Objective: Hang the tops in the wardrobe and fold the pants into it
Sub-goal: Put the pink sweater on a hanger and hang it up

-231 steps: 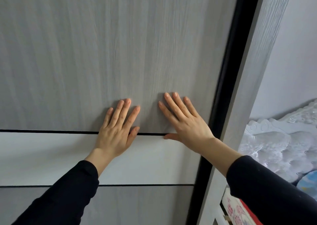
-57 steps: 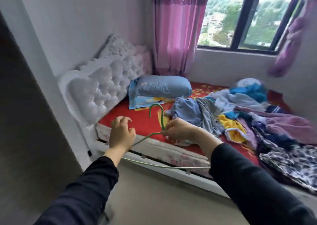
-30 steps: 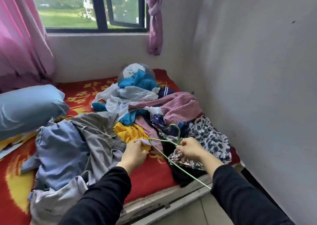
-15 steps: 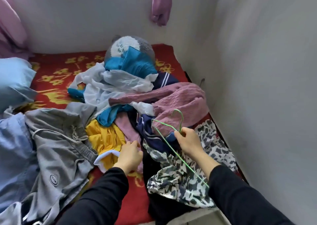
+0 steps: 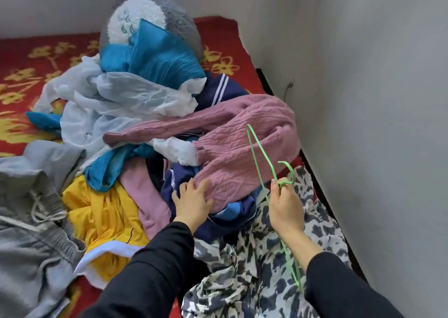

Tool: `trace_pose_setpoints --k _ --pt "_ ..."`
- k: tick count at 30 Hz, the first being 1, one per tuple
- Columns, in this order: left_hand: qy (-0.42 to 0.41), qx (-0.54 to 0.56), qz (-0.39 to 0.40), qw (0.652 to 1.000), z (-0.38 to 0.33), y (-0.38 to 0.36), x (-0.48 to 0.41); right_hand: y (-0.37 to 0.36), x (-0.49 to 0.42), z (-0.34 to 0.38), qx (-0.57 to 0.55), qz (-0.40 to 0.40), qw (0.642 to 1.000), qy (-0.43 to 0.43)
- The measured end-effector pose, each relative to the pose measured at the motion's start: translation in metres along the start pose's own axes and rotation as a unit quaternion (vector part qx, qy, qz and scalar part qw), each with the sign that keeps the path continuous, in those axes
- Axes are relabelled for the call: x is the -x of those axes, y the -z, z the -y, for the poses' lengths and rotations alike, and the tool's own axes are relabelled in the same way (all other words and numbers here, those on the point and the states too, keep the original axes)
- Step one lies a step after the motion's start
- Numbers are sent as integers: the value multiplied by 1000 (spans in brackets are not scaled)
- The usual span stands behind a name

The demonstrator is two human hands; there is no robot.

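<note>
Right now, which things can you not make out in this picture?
Head view:
Navy garment: top or pants unclear, under pink sweater and left hand.
Green hanger: held by right hand, lower end hidden behind right sleeve.
Grey garment: cut off by left edge.

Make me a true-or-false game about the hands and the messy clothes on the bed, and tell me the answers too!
1. The right hand holds the thin green wire hanger. True.
2. The left hand holds a hanger too. False: it holds nothing; its straight fingers touch the pink knitted sweater.
3. The pink knitted sweater hangs on the hanger. False: it lies on the clothes pile on the red flowered bed cover, and the hanger is bare.
4. Grey drawstring pants lie at the left of the pile. True.
</note>
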State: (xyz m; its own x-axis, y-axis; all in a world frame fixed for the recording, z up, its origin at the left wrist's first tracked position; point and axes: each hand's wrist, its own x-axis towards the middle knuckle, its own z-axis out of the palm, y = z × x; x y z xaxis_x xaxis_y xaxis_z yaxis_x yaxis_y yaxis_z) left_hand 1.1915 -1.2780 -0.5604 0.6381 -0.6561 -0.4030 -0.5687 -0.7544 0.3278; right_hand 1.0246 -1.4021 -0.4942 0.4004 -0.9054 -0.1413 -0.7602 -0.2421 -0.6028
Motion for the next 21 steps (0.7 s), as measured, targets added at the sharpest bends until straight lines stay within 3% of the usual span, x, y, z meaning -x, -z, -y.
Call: trace_pose_setpoints --k 5,9,12,15,17,21 --pt "-32 -116 31 992 1 -10 -21 -18 -10 -21 -14 -9 1000 -10" --pt "-51 -10 47 998 4 8 -20 -20 -4 -19 -22 -3 1000 -18" --pt "-47 8 40 998 35 30 -12 -17 -2 -11 -28 -19 999 -14" --pt "-1 -95 70 993 84 58 17 -10 -3 4 -60 -60 996 -35" --pt "37 -216 100 970 118 72 44 -3 -3 18 -66 -66 994 -56" --pt "123 -345 147 919 166 83 86 -2 7 35 -33 -15 998 -54"
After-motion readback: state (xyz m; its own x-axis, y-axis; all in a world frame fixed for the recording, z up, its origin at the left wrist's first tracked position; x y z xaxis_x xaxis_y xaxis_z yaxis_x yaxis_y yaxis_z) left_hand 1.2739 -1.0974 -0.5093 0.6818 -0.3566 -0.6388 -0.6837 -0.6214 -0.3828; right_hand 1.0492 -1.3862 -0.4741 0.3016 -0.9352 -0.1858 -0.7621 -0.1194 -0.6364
